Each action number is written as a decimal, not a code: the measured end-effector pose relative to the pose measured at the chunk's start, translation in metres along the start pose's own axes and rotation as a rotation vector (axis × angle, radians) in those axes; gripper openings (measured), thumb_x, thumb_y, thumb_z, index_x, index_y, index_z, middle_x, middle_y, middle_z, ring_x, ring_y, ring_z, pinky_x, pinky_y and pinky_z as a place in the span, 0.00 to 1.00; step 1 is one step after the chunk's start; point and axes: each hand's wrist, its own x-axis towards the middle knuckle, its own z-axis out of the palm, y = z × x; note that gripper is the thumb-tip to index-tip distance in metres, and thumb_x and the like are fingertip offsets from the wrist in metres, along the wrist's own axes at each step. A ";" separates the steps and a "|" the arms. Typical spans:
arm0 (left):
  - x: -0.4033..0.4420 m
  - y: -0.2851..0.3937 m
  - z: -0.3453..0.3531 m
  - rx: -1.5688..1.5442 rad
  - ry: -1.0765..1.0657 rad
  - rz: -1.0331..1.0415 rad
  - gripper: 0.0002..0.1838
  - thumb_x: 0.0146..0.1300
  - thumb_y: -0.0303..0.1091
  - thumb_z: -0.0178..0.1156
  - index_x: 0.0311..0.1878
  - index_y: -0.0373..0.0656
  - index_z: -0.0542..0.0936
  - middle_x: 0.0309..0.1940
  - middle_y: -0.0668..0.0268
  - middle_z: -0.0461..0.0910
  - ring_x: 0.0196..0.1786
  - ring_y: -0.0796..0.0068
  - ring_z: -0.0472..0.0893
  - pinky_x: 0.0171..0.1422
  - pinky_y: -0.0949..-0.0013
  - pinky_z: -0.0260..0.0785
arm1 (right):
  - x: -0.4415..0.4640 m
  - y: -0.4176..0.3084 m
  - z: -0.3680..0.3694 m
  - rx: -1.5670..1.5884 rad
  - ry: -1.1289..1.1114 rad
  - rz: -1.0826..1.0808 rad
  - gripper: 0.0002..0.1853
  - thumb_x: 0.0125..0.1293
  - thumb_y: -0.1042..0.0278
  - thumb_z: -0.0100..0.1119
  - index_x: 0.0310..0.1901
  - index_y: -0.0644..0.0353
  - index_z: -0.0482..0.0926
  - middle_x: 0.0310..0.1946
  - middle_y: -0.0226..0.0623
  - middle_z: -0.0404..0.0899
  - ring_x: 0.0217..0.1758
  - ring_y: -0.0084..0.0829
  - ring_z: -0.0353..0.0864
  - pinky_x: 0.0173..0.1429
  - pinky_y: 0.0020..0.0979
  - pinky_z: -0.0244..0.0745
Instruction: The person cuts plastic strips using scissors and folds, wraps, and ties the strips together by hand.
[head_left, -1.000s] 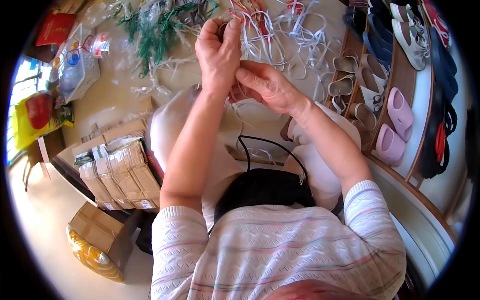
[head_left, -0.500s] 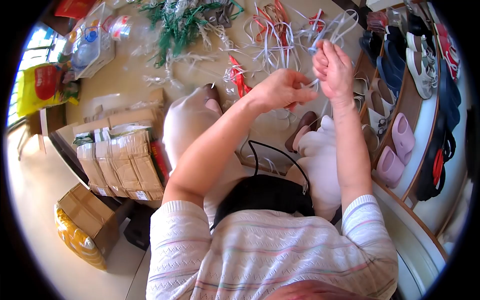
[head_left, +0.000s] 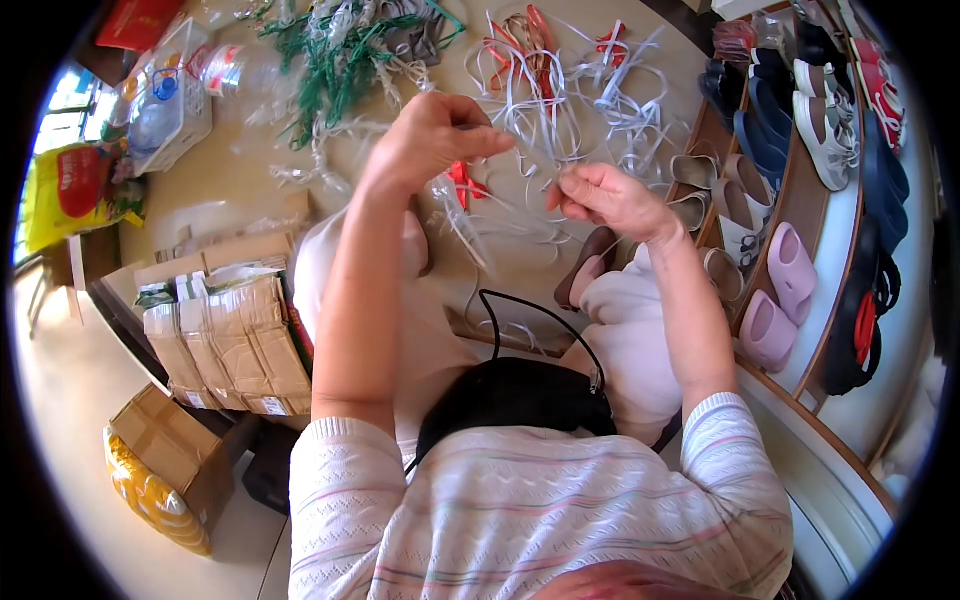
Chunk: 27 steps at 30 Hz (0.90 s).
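Note:
My left hand (head_left: 437, 142) is raised over the floor, thumb stretched forward and fingers curled in a pinch. What lies between its fingertips is too thin to make out. Lower and to the right, my right hand (head_left: 612, 200) has thumb and fingertips pressed together on a thin white plastic strip (head_left: 552, 184). A blurred translucent strip (head_left: 462, 228) shows below my left hand, close to a red ribbon piece (head_left: 462, 180). On the floor beyond the hands lie a bundle of white and red strips (head_left: 545, 85) and a tangle of white strips (head_left: 630, 115).
Green and white netting-like strands (head_left: 350, 60) lie at the far left, by a large clear bottle (head_left: 235, 72) and a white crate (head_left: 185, 125). Flattened cardboard (head_left: 235, 335) stands at left. A shoe rack (head_left: 828, 240) with several pairs runs along the right.
My hands have parted: the left moved left and up, the right came down and left. The white strip loops that were by my right hand now lie on the floor.

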 end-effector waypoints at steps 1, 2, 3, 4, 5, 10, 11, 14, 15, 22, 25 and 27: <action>0.002 -0.006 0.001 -0.210 -0.008 0.019 0.12 0.51 0.34 0.66 0.34 0.36 0.79 0.32 0.60 0.80 0.36 0.74 0.78 0.41 0.73 0.70 | -0.001 -0.003 0.003 -0.008 -0.020 -0.010 0.15 0.69 0.58 0.42 0.35 0.60 0.75 0.19 0.20 0.62 0.22 0.11 0.57 0.25 0.15 0.52; 0.003 -0.010 0.003 -0.420 -0.017 0.036 0.12 0.52 0.34 0.65 0.35 0.37 0.79 0.34 0.58 0.80 0.38 0.72 0.79 0.43 0.72 0.71 | 0.002 -0.003 0.007 -0.018 0.011 -0.026 0.15 0.69 0.59 0.43 0.35 0.60 0.75 0.19 0.20 0.62 0.22 0.11 0.57 0.25 0.16 0.52; 0.007 -0.011 0.008 -0.490 -0.051 0.128 0.10 0.56 0.34 0.62 0.37 0.38 0.76 0.38 0.54 0.79 0.44 0.66 0.79 0.50 0.63 0.72 | 0.006 0.000 0.012 -0.029 0.040 -0.041 0.15 0.69 0.59 0.43 0.35 0.60 0.74 0.19 0.20 0.61 0.22 0.11 0.56 0.25 0.16 0.51; 0.009 -0.010 0.014 -0.621 -0.068 0.154 0.09 0.57 0.34 0.60 0.37 0.39 0.76 0.39 0.53 0.79 0.44 0.66 0.79 0.50 0.62 0.72 | 0.012 0.003 0.018 -0.039 0.070 -0.056 0.14 0.69 0.59 0.44 0.35 0.60 0.74 0.19 0.20 0.61 0.21 0.12 0.56 0.24 0.17 0.51; 0.011 -0.010 0.022 -0.752 -0.084 0.180 0.09 0.59 0.35 0.59 0.37 0.39 0.76 0.39 0.53 0.79 0.44 0.65 0.79 0.50 0.60 0.72 | 0.021 0.015 0.021 -0.086 0.129 -0.142 0.13 0.69 0.60 0.45 0.35 0.60 0.73 0.19 0.20 0.61 0.21 0.12 0.56 0.24 0.17 0.51; 0.013 -0.005 0.038 -1.001 -0.129 0.182 0.10 0.64 0.37 0.53 0.29 0.43 0.71 0.21 0.64 0.72 0.18 0.77 0.68 0.26 0.71 0.63 | 0.026 0.009 0.036 0.049 0.079 -0.107 0.12 0.69 0.60 0.45 0.37 0.59 0.73 0.20 0.22 0.62 0.23 0.14 0.58 0.28 0.18 0.54; 0.014 -0.004 0.043 -1.058 -0.052 0.134 0.12 0.64 0.38 0.54 0.26 0.46 0.67 0.15 0.73 0.61 0.14 0.84 0.55 0.19 0.77 0.50 | 0.025 0.004 0.037 0.079 0.055 -0.071 0.12 0.69 0.60 0.45 0.38 0.59 0.73 0.21 0.22 0.63 0.24 0.14 0.58 0.29 0.18 0.56; 0.013 -0.003 0.048 -1.027 0.019 0.143 0.13 0.63 0.39 0.55 0.26 0.48 0.65 0.14 0.76 0.57 0.14 0.87 0.52 0.17 0.80 0.45 | 0.030 0.009 0.034 0.044 -0.003 -0.099 0.13 0.69 0.60 0.45 0.39 0.61 0.74 0.23 0.24 0.67 0.28 0.16 0.62 0.35 0.20 0.60; 0.012 -0.002 0.050 -1.016 0.040 0.133 0.13 0.63 0.39 0.56 0.25 0.49 0.65 0.13 0.77 0.56 0.14 0.87 0.51 0.16 0.80 0.43 | 0.032 0.010 0.033 0.012 -0.017 -0.131 0.14 0.69 0.60 0.45 0.39 0.61 0.75 0.24 0.24 0.68 0.30 0.17 0.64 0.37 0.20 0.62; 0.015 -0.003 0.050 -1.065 0.026 0.182 0.14 0.63 0.40 0.55 0.25 0.50 0.63 0.13 0.77 0.54 0.14 0.87 0.50 0.16 0.80 0.42 | 0.040 0.012 0.034 -0.452 0.181 -0.458 0.15 0.69 0.60 0.46 0.42 0.65 0.73 0.29 0.27 0.73 0.36 0.20 0.68 0.43 0.22 0.63; 0.016 0.000 0.049 -1.089 0.041 0.193 0.14 0.64 0.40 0.54 0.25 0.49 0.63 0.13 0.77 0.54 0.14 0.87 0.49 0.17 0.79 0.41 | 0.037 0.007 0.040 -0.194 0.120 -0.351 0.14 0.69 0.60 0.46 0.41 0.63 0.73 0.28 0.29 0.72 0.34 0.22 0.70 0.42 0.22 0.65; 0.016 0.002 0.049 -1.099 0.079 0.189 0.15 0.64 0.41 0.53 0.25 0.49 0.62 0.13 0.77 0.52 0.15 0.86 0.48 0.17 0.79 0.40 | 0.036 0.007 0.056 0.235 0.064 -0.291 0.13 0.69 0.60 0.45 0.39 0.62 0.72 0.26 0.29 0.70 0.31 0.23 0.71 0.39 0.23 0.68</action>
